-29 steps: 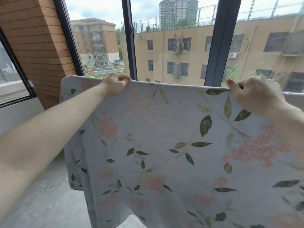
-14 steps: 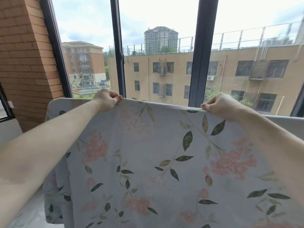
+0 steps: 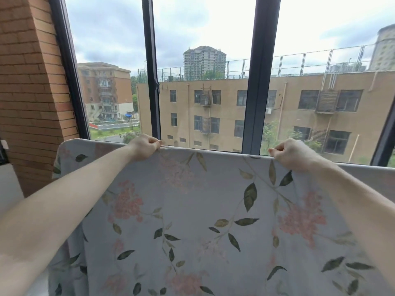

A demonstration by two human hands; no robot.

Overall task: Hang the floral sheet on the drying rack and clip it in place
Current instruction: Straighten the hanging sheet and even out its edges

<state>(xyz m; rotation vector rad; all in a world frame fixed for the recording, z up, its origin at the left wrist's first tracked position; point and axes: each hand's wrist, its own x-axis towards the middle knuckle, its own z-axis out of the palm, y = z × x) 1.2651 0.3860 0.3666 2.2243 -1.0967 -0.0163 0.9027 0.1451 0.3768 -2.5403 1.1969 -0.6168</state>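
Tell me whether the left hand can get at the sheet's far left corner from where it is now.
Probably yes. The left hand grips the top edge of the floral sheet, and the left corner lies along that same edge with nothing between them, but the hand must let go or slide along first.

The floral sheet (image 3: 192, 221) hangs below both grips — the left hand (image 3: 144, 146) and right hand (image 3: 291, 152) pinch its top edge, well apart. Behind the grips stands the window (image 3: 258, 82); left of the left grip, a brick wall (image 3: 32, 92).
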